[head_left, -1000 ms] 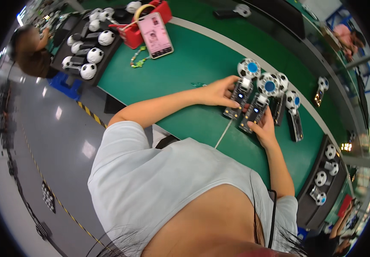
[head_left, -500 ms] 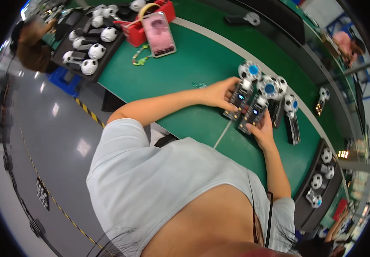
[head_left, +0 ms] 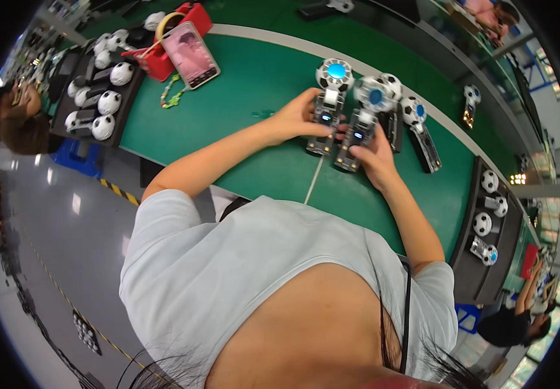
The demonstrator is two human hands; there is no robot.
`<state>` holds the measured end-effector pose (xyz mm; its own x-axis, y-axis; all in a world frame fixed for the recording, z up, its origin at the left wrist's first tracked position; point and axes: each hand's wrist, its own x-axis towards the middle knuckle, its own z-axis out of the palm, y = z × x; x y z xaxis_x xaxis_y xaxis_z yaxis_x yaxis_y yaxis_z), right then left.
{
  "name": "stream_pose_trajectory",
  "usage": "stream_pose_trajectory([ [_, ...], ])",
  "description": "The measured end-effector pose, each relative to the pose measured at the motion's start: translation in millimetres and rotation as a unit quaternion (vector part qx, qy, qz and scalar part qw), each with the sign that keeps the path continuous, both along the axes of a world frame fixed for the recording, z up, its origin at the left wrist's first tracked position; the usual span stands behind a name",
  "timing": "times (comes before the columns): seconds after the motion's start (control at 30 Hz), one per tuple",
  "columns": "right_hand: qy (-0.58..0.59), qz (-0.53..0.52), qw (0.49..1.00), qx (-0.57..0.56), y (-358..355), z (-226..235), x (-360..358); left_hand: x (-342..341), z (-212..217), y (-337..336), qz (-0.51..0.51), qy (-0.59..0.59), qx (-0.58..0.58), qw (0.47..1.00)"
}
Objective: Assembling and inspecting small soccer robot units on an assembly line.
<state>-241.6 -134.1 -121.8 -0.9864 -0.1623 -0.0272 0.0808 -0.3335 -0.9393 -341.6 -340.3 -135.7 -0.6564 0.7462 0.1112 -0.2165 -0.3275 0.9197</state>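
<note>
My left hand (head_left: 295, 118) is closed round the dark handle of a handheld fan (head_left: 324, 120) with a black-and-white soccer-ball head. That head's blue centre glows, and a small lit display shows on the handle. Close beside it, my right hand (head_left: 378, 159) grips a second fan (head_left: 357, 137) of the same kind, its display lit too and its head slightly blurred. Both are held upright over the green table (head_left: 234, 139), heads away from me. Just right of my right hand lie another fan (head_left: 426, 142) and a ball-headed one (head_left: 391, 86), partly covered by the held fan.
A dark tray (head_left: 131, 91) with several ball-headed fans stands at far left, another tray (head_left: 471, 275) at right. Near the left tray are a phone (head_left: 191, 55), a red basket (head_left: 157, 65) and a beaded strap (head_left: 171, 97). Beyond the table edge lies another fan (head_left: 470, 107). Other people work nearby.
The view has shifted, so the table and hands sit further left and higher. Both fans stay in my hands and now stand more upright, with the left one's centre brighter.
</note>
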Motion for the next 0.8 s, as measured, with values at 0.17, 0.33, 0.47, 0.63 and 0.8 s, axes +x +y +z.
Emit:
stream_pose_trajectory([
  [0.17,0.043,-0.135,0.990,0.012,12,64,16,10,56,-13,0.085,-0.136,0.072,0.984],
  [0.33,0.329,-0.286,0.898,0.067,90,166,39,2,173,-79,0.295,0.263,0.104,0.913],
  [0.47,0.157,-0.198,0.964,0.086,59,166,37,3,168,-122,0.270,0.103,0.221,0.931],
  [0.63,0.097,-0.072,0.993,0.001,33,148,23,-11,143,-129,0.349,0.034,0.122,0.929],
  [0.8,0.106,-0.063,0.992,-0.001,29,136,21,-11,137,-130,0.382,0.003,0.125,0.916],
])
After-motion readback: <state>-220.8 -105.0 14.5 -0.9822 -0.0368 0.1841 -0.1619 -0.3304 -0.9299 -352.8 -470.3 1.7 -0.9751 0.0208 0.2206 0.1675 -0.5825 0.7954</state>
